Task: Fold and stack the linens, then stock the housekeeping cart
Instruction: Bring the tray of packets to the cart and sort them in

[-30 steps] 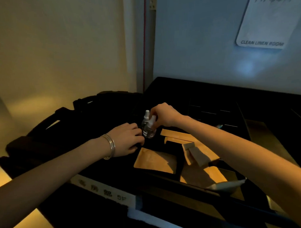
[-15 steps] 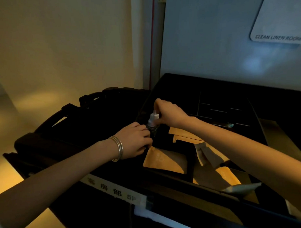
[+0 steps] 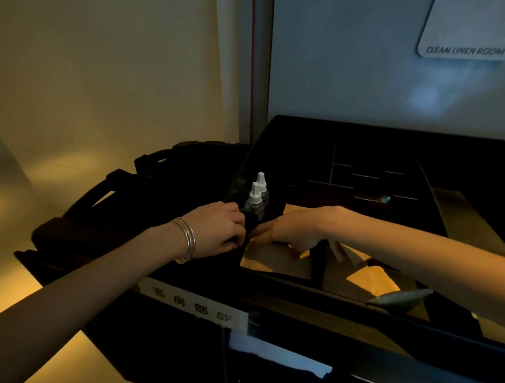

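Two small clear bottles [image 3: 258, 197] with white pointed caps stand upright, touching each other, in the near-left corner of the housekeeping cart's [image 3: 364, 310] black top tray [image 3: 373, 158], right against its left wall. The left hand [image 3: 218, 229] sits just beside them on the tray's edge with its fingers curled in tight; it's too dark to tell if it's actually gripping anything, maybe a dark item at the base of the bottles. The right hand [image 3: 292, 227] reaches in from the other side, low over the tan paper packets [image 3: 271, 259] in the front compartment, fingers stretched out fairly straight toward the left hand, not wrapped around anything I can see. Thin metal bangles [image 3: 187, 239] on the left wrist. More tan packets further right, plus a grey pouch [image 3: 401, 296] near the front rail. A white label [image 3: 192, 305] with printed characters is stuck on the cart's front. On the wall behind, a sign [image 3: 466, 40] reads CLEAN LINEN ROOM.
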Demonstrator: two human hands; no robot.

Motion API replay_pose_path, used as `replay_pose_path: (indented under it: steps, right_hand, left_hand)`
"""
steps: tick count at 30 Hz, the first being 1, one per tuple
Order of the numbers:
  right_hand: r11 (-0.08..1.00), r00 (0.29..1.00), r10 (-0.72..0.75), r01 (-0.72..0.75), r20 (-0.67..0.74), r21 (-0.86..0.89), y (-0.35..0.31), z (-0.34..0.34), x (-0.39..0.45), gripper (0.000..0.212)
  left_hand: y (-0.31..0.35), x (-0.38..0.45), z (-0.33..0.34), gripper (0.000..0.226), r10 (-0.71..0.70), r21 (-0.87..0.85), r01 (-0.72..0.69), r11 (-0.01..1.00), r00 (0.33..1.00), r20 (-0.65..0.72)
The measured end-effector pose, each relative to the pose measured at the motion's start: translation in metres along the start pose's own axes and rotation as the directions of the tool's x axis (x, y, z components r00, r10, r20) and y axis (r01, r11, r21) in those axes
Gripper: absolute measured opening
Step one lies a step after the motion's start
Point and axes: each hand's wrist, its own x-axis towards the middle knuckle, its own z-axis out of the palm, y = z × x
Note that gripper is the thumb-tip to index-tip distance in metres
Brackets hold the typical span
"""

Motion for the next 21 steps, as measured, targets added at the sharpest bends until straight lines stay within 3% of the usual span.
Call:
replay_pose_path:
  steps: [2, 6, 10, 13, 17, 21]
  right_hand:
    - [0.997, 1.000, 0.003, -0.002, 0.017, -0.083, -0.001, -0.002, 0.006, 0.084]
    - [0.991, 1.000, 0.007, -0.008, -0.009, -0.135, -0.001, -0.002, 0.020, 0.090]
    - [0.999, 0.979, 0.032, -0.025, -0.204, 0.035, 0.004, -0.012, 0.017, 0.052]
    - [0.964, 0.940, 0.135, -0.052, -0.312, 0.259, 0.016, -0.022, 0.002, 0.020]
    - [0.746, 0.834, 0.372, -0.007, -0.407, 0.666, 0.030, -0.027, -0.020, 0.009]
    - [0.555, 0.795, 0.495, 0.021, -0.350, 0.832, 0.025, -0.019, -0.017, 0.008]
  left_hand:
    - [0.000, -0.005, 0.001, 0.016, 0.015, -0.023, -0.016, 1.000, 0.998, -0.057]
    - [0.003, -0.012, -0.003, 0.021, -0.019, -0.035, 0.020, 0.999, 1.000, 0.021]
    - [0.006, -0.016, -0.007, 0.028, -0.055, -0.043, 0.056, 0.998, 0.998, 0.007]
    - [0.002, -0.021, -0.010, 0.027, -0.099, -0.085, 0.091, 0.992, 0.991, -0.094]
    - [-0.007, -0.023, -0.014, 0.022, -0.161, -0.087, 0.145, 0.986, 0.960, -0.229]
    - [-0.014, -0.028, -0.016, 0.017, -0.196, -0.091, 0.176, 0.980, 0.932, -0.304]
